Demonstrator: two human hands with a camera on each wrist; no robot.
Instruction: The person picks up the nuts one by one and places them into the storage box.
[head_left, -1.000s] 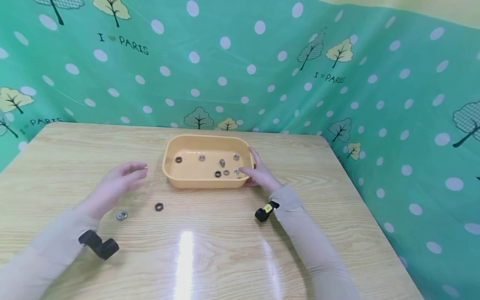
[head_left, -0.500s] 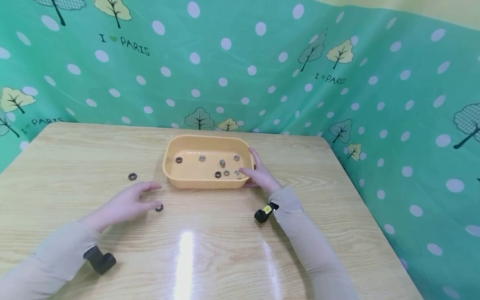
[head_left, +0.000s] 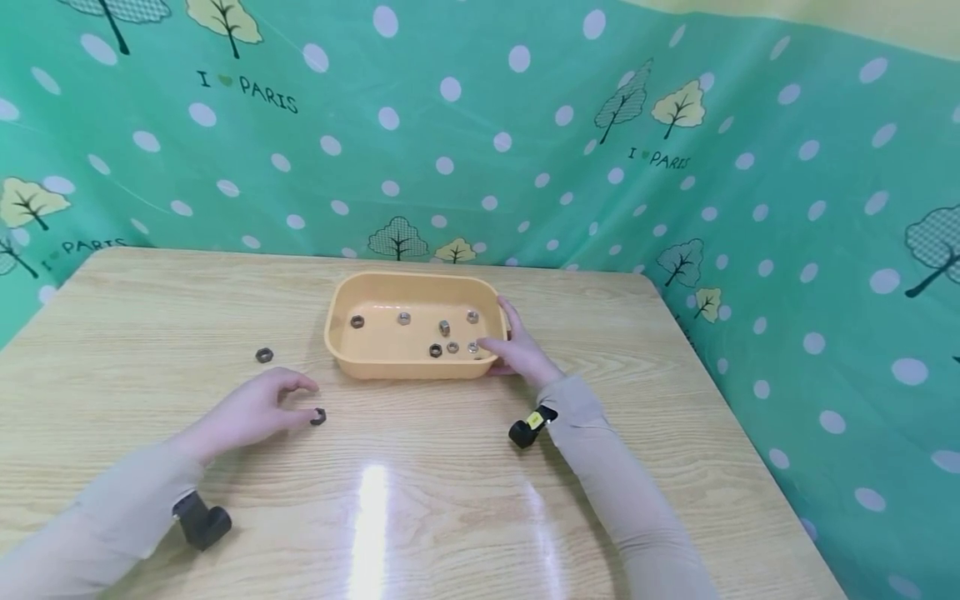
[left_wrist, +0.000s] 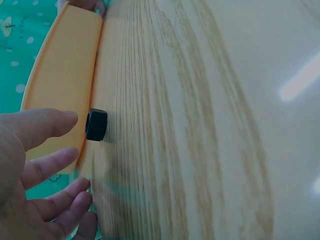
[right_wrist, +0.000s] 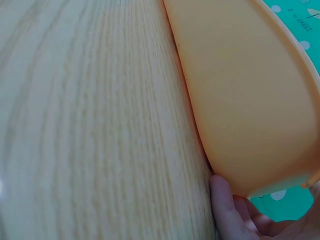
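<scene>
My left hand (head_left: pixel 255 410) is low over the table, its thumb beside a dark hex nut (head_left: pixel 318 416) and its fingers spread. In the left wrist view, that nut (left_wrist: pixel 96 124) stands out just past the thumb (left_wrist: pixel 52 123), with a small gap between them. My right hand (head_left: pixel 522 348) grips the right end of a shallow orange plastic bin (head_left: pixel 408 369). In the right wrist view, one fingertip (right_wrist: pixel 224 192) presses the bin's lower corner, with other fingers curled behind. Several nuts, dark and silvery, lie in the bin, among them a dark nut (head_left: pixel 357 322).
Another dark nut (head_left: pixel 264 355) lies on the wooden table (head_left: pixel 450 500), behind my left hand. A green dotted curtain (head_left: pixel 480 150) hangs along the table's back and right sides. Each wrist bears a black camera, such as the left one (head_left: pixel 202 521).
My left hand has come down and forward to the nearer nut, uncovering the farther one. A silvery ring-shaped piece seen earlier is hidden behind that hand or forearm. My right hand stays on the bin.
</scene>
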